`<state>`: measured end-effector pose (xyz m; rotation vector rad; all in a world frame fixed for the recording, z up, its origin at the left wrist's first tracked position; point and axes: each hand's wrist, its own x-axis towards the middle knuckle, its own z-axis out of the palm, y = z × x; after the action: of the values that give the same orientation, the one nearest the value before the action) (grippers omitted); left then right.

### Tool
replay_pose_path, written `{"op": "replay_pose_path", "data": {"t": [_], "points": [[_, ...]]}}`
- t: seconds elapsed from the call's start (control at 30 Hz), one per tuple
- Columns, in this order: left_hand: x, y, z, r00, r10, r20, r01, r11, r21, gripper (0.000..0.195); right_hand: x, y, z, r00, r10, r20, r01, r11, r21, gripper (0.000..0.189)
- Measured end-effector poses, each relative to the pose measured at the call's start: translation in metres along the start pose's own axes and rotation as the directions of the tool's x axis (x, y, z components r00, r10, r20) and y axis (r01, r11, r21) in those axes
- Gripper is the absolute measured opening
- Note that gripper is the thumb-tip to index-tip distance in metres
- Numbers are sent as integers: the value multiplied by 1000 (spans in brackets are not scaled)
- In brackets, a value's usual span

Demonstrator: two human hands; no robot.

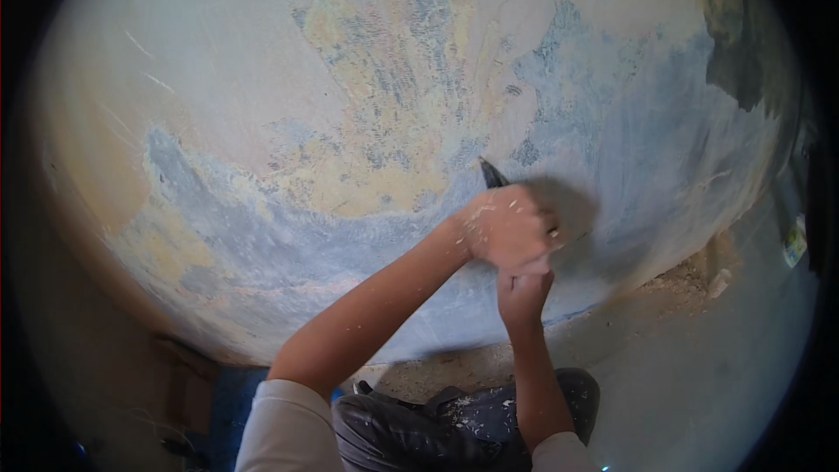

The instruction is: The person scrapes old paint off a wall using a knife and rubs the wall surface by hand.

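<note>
Before me is a wall [393, 190] with patchy white, yellow and blue-grey paint, its coating scraped and worn. My left hand [511, 226] is closed around a dark pointed hand tool [492, 173], probably a scraper, whose tapered end juts out above the hand near the wall surface. Most of the tool is hidden by my hands. Pale flakes stick to the left hand and wrist. Directly below, my right hand [526, 288] is curled in a fist against the underside of the left; whether it also grips the tool is hidden. The hands are slightly blurred.
Crumbs and flaked debris [695, 278] lie along the wall's foot on the grey floor [708, 367]. My bent leg in dark trousers [478, 413] is sprinkled with chips. A brown box-like object [190, 393] stands at lower left. Dark bare patches [737, 59] mark the wall's upper right.
</note>
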<state>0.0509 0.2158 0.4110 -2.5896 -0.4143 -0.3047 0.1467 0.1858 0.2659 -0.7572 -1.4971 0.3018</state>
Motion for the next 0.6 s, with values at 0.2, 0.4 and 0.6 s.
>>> {"op": "replay_pose_path", "data": {"t": [0.2, 0.4, 0.6], "points": [[129, -55, -40, 977, -43, 207, 10, 987, 159, 41, 110, -7, -46, 950, 244, -195, -237, 970, 54, 21], [166, -17, 6, 994, -82, 72, 81, 996, 27, 31, 85, 63, -78, 832, 489, -262, -302, 795, 526, 25], [56, 14, 13, 981, -110, 158, 111, 994, 0, 30, 13, 29, -52, 976, -215, 42, 218, 966, -135, 31]]}}
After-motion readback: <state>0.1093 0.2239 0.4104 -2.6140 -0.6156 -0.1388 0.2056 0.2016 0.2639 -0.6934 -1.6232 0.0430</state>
